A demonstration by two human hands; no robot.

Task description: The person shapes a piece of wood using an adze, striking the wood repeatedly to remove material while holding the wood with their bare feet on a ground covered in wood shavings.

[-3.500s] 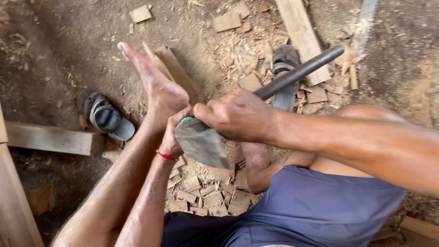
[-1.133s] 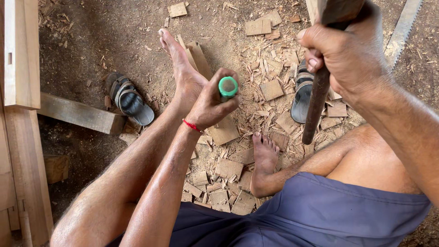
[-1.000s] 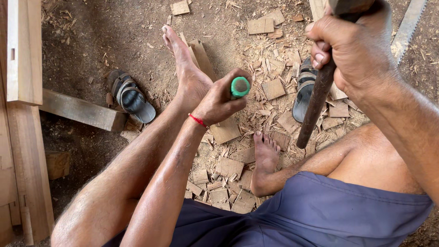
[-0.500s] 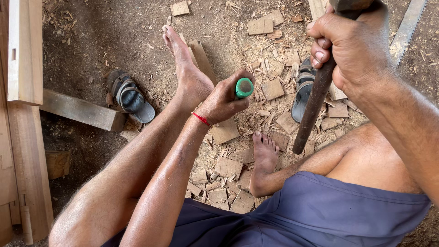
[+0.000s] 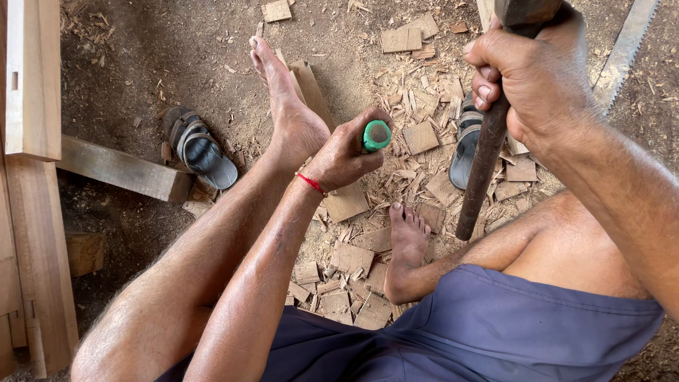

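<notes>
Timber lengths, pale and squared (image 5: 32, 78), stand along the left edge of the frame, with a dark rubber sandal (image 5: 201, 148) lying on the dirt floor (image 5: 141, 56) beside them. Toward the centre, the left hand (image 5: 343, 152) is wrapped tight around a chisel with a round green plastic handle (image 5: 376, 134), whose butt faces up at the camera; its blade is hidden under the fist, so the long axis seems to run nearly straight down into the flat wood offcuts (image 5: 353, 255) between the bare feet. At upper right, the right hand (image 5: 537, 71) is clenched around the dark wooden shaft of a raised hammer (image 5: 484, 155), its head cut off by the top edge. For a clean cut, I judge the blow should fall squarely on the green butt, in line with the chisel's axis, the left fist holding it steady and upright. A second sandal (image 5: 465, 145) and a saw blade (image 5: 626, 49) lie at upper right.
</notes>
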